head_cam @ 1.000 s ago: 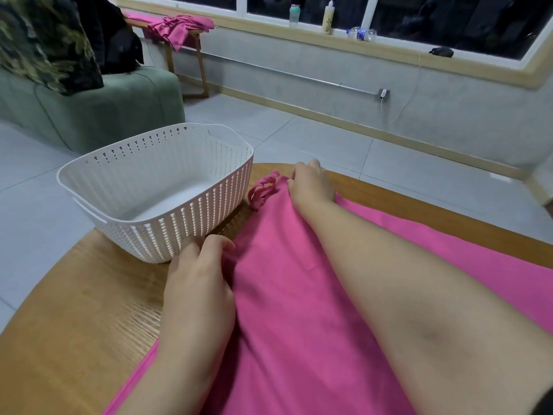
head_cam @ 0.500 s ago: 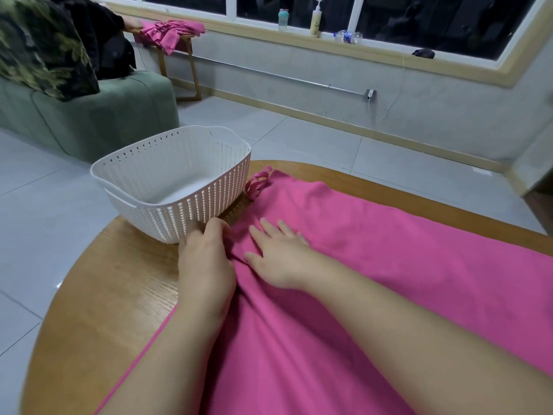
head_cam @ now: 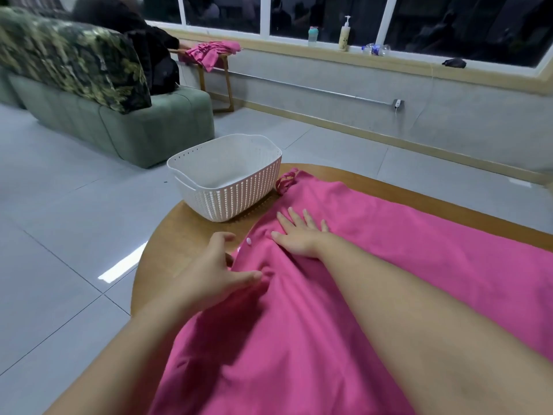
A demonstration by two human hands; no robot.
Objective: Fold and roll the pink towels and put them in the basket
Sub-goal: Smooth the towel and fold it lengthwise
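A pink towel (head_cam: 389, 265) lies spread over the round wooden table (head_cam: 167, 241), its hanging loop at the far corner beside the basket. My right hand (head_cam: 299, 235) lies flat on the towel near its left edge, fingers straight and spread. My left hand (head_cam: 218, 271) hovers at the towel's left edge with relaxed fingers, the thumb touching the cloth and nothing in its grip. A small white snap shows on the edge between my hands. The white slotted basket (head_cam: 239, 202) stands on the table's far left with nothing visible inside.
More pink towels (head_cam: 209, 53) are piled on a small wooden stand by the window. A green sofa (head_cam: 134, 127) with a dark patterned cushion stands at the left, a person in black sitting behind it. Bottles stand on the windowsill (head_cam: 344, 34). Grey tiled floor surrounds the table.
My right hand came back from the far corner and now lies flat near the left edge. My left hand let go of the edge by the basket, slid nearer and opened.
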